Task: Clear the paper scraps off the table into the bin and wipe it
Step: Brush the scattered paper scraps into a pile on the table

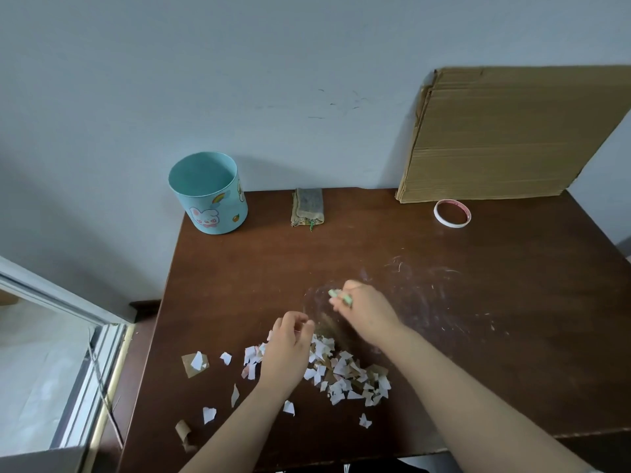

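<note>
Forearms reached in from the near edge. Left grip [290, 349] was palm-down over paper scraps [345, 370] heaped on the desk [512, 302], fingers curled; contents could not be told. Right grip [362, 312], beyond the heap, clenched a small blurred green-white object [339, 297]. Bin [208, 196], rabbit and rainbow stickers, stood at far left corner
</note>
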The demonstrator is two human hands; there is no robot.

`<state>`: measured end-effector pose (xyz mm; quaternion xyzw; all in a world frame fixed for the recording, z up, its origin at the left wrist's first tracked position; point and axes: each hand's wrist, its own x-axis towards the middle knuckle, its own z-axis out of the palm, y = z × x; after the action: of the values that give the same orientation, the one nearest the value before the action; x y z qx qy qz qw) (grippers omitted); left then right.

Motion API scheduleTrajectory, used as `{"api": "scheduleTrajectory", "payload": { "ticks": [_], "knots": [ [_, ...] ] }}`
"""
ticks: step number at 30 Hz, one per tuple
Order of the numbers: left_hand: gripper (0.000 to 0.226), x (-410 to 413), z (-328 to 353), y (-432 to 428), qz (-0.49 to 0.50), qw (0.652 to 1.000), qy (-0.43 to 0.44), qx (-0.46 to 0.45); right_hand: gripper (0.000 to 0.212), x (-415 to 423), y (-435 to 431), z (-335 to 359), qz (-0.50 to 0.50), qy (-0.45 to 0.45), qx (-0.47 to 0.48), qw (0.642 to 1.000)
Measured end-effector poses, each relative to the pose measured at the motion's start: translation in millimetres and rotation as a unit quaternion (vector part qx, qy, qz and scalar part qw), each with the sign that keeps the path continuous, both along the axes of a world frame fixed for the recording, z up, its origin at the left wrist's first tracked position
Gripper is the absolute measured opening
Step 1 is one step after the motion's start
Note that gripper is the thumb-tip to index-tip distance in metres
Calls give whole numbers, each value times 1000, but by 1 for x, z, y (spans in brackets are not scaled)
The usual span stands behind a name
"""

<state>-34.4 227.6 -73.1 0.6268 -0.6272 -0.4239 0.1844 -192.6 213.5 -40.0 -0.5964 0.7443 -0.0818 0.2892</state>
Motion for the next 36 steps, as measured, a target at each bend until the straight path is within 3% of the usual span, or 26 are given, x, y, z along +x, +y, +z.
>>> {"api": "scheduleTrajectory", "payload": {
  "ticks": [4, 12, 18, 21, 26, 30, 33, 36],
  "knots": [
    [16, 0, 2, -4, 4, 1000, 4, -3, 27, 22, 1, 7, 83, -16, -24, 996],
    [15, 6, 3, -2, 13, 1000, 13, 0, 26, -30, -7, 11, -14, 26, -34, 999],
    [17, 5, 3, -2, 11, 1000, 8, -10, 30, 20, 7, 1, 149, -14, -31, 988],
    [16, 5, 4, -3, 12, 1000, 8, -14, 26, -6, -1, 11, 96, -22, -34, 995],
    [21, 3, 2, 0, 2, 1000, 4, -6, 29, -51, -1, 10, -22, 45, -50, 998],
    [19, 0, 0, 3, -2, 1000, -3, -6, 24, -7, 12, -3, 36, -10, -7, 999],
    [19, -2, 2, 2, -10, 1000, -7, -11, 31, 12, 16, 2, 80, -32, -28, 996],
    [17, -5, 5, 2, -13, 1000, -9, -10, 29, -4, 16, 15, 56, -31, -31, 997]
  ]
}}
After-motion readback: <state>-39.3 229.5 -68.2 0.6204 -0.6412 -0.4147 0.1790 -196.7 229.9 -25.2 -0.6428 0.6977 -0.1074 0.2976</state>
